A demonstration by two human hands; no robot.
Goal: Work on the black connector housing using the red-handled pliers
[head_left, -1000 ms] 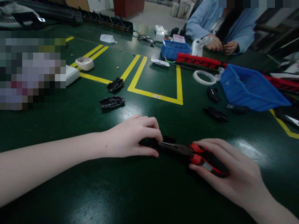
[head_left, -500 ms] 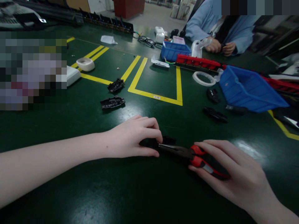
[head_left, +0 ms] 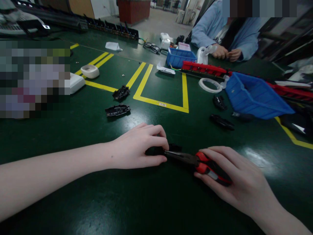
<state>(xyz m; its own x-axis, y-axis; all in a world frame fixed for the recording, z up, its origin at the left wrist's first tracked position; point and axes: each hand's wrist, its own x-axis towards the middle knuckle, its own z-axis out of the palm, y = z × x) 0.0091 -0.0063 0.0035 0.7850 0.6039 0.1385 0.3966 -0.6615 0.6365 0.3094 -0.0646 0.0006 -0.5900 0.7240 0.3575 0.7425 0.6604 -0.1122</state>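
Holding the red-handled pliers (head_left: 200, 160) firmly, the right hand (head_left: 238, 178) has its fingers closed round the handles, while the left hand (head_left: 141, 148) curls low over a dark part (head_left: 175, 147) at the tip of the pliers; I cannot tell whether that hand's grip is pinched on the part or only steadying it. The part lies on the green surface (head_left: 137, 202), mostly hidden beneath the fingers, with a bit showing just behind the nose of the pliers. Work on this piece looks underway rather than finished, since the tool is right up against it, though what the tip has done is too dark to see. Beyond the pliers to the left lie two black shells (head_left: 117, 110), and beyond them to the right more black pieces (head_left: 222, 122) near a blue bin (head_left: 244, 101); none of these is being handled, and whether they are finished or waiting is unclear.
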